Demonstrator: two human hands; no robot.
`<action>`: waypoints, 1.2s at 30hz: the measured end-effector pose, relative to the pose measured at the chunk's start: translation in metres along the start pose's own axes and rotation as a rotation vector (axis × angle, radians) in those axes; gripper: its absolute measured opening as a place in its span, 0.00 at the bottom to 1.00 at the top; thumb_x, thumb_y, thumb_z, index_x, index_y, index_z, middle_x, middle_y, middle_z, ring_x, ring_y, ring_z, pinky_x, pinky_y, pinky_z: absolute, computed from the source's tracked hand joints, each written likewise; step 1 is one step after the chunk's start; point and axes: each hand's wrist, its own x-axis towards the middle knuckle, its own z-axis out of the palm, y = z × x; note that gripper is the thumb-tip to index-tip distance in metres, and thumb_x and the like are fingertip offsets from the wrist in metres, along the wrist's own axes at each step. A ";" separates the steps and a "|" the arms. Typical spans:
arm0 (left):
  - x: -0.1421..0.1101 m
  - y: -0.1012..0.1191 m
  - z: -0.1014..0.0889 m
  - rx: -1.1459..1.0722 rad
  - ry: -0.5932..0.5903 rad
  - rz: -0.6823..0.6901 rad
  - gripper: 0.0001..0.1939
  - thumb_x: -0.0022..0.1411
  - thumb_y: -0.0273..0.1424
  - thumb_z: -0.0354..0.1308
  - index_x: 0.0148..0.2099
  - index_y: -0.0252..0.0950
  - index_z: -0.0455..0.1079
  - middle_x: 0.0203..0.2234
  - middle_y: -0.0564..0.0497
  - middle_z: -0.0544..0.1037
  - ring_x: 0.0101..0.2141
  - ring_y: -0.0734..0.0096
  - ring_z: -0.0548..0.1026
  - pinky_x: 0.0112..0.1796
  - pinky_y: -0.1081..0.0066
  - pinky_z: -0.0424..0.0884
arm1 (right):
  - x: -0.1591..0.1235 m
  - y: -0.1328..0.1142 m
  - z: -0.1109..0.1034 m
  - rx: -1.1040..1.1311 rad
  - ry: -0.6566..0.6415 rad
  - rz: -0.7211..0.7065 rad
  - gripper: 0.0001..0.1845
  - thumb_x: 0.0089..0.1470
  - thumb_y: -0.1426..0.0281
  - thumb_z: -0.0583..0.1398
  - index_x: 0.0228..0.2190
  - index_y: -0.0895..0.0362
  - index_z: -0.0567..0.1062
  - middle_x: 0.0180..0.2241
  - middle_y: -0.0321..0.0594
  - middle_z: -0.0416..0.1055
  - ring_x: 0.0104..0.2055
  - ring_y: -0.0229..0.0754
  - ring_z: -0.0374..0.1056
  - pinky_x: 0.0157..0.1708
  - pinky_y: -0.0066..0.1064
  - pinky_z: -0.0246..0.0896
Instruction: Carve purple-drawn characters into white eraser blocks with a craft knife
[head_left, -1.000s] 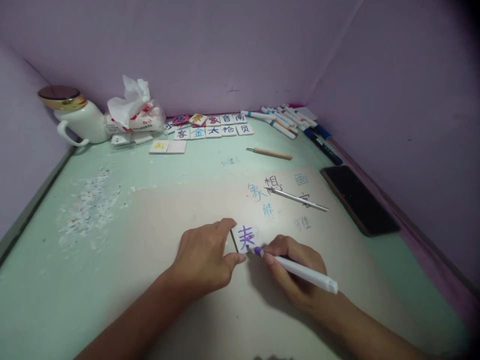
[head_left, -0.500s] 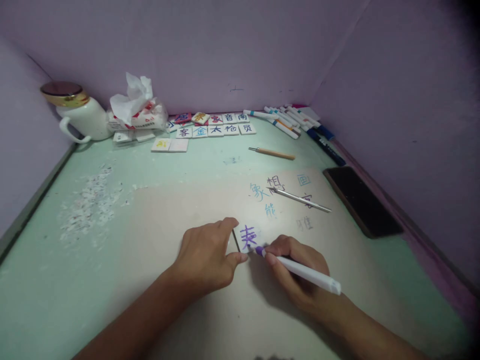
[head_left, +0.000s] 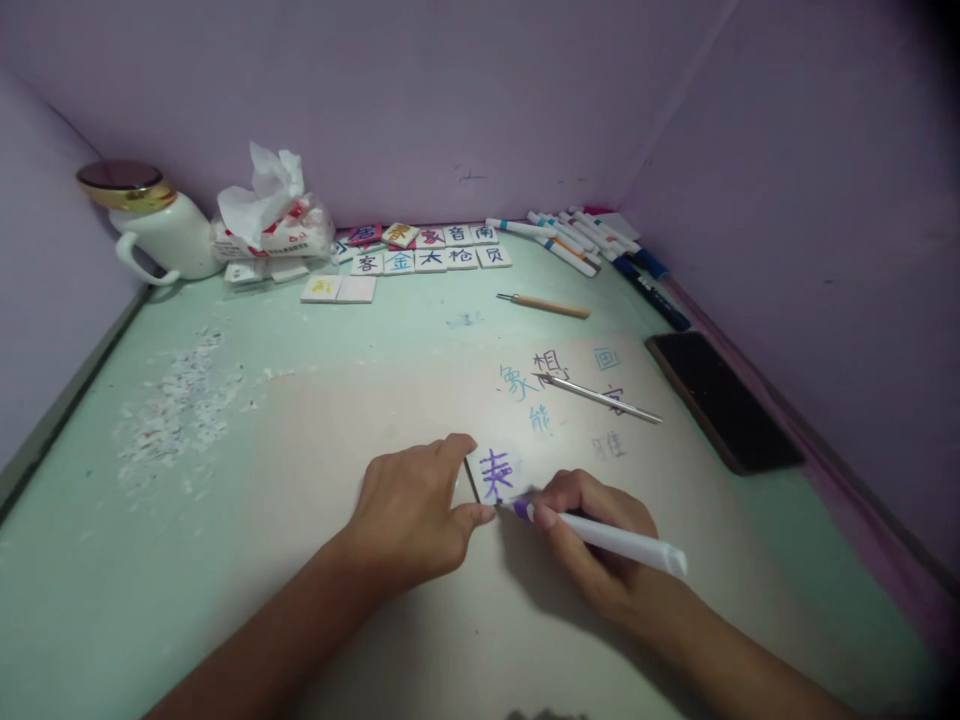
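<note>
My left hand (head_left: 416, 505) grips a small white square tile (head_left: 511, 462) by its left side, thumb at the lower edge and fingers at the upper corner. A purple Chinese character is drawn on the tile's face. My right hand (head_left: 600, 535) is closed around a white marker (head_left: 626, 543) with a purple tip end, which points at the tile's lower edge. Beyond the hands, a silver craft knife (head_left: 604, 398) lies across characters written on the beige board (head_left: 322, 430).
A phone (head_left: 720, 400) lies at the right. Several markers (head_left: 570, 240), a wooden-handled carving tool (head_left: 547, 305) and lettered tiles (head_left: 431, 260) lie at the back. A tissue pack (head_left: 274, 235) and lidded mug (head_left: 176, 235) stand back left. White shavings (head_left: 180, 410) cover the left side.
The marker tip has shifted slightly down and right along the character's lower strokes, and the marker lies a little flatter. My left hand keeps its hold on the tile.
</note>
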 end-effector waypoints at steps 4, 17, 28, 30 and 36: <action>0.000 0.001 -0.001 0.006 -0.005 -0.002 0.19 0.55 0.40 0.57 0.48 0.43 0.63 0.38 0.53 0.78 0.35 0.60 0.76 0.32 0.65 0.64 | 0.000 0.000 0.000 0.068 0.050 0.037 0.08 0.56 0.72 0.54 0.25 0.55 0.64 0.16 0.29 0.60 0.17 0.32 0.54 0.16 0.25 0.48; 0.000 0.000 -0.001 -0.007 -0.021 -0.009 0.19 0.54 0.40 0.56 0.48 0.44 0.62 0.38 0.54 0.78 0.35 0.61 0.76 0.32 0.66 0.63 | 0.001 0.001 0.001 -0.002 0.035 0.045 0.06 0.56 0.71 0.55 0.27 0.56 0.68 0.20 0.34 0.68 0.19 0.34 0.59 0.18 0.26 0.52; 0.000 0.001 -0.002 0.003 -0.034 -0.008 0.19 0.55 0.40 0.56 0.48 0.44 0.62 0.36 0.54 0.78 0.33 0.62 0.75 0.31 0.67 0.62 | 0.000 0.000 0.001 -0.002 0.076 0.057 0.06 0.56 0.71 0.55 0.26 0.56 0.67 0.18 0.31 0.64 0.17 0.32 0.55 0.16 0.25 0.49; 0.000 0.001 -0.002 0.004 -0.033 -0.011 0.19 0.54 0.40 0.56 0.48 0.44 0.62 0.36 0.54 0.78 0.34 0.62 0.75 0.31 0.67 0.62 | 0.001 0.001 0.001 0.003 0.086 0.058 0.06 0.55 0.71 0.56 0.26 0.56 0.67 0.17 0.31 0.63 0.17 0.32 0.54 0.16 0.25 0.48; 0.000 0.000 -0.003 0.006 -0.025 -0.003 0.19 0.54 0.40 0.56 0.48 0.43 0.62 0.36 0.54 0.78 0.34 0.61 0.75 0.31 0.65 0.63 | 0.002 0.000 0.002 0.000 0.108 0.049 0.06 0.55 0.72 0.56 0.26 0.56 0.67 0.17 0.30 0.62 0.16 0.32 0.54 0.16 0.25 0.48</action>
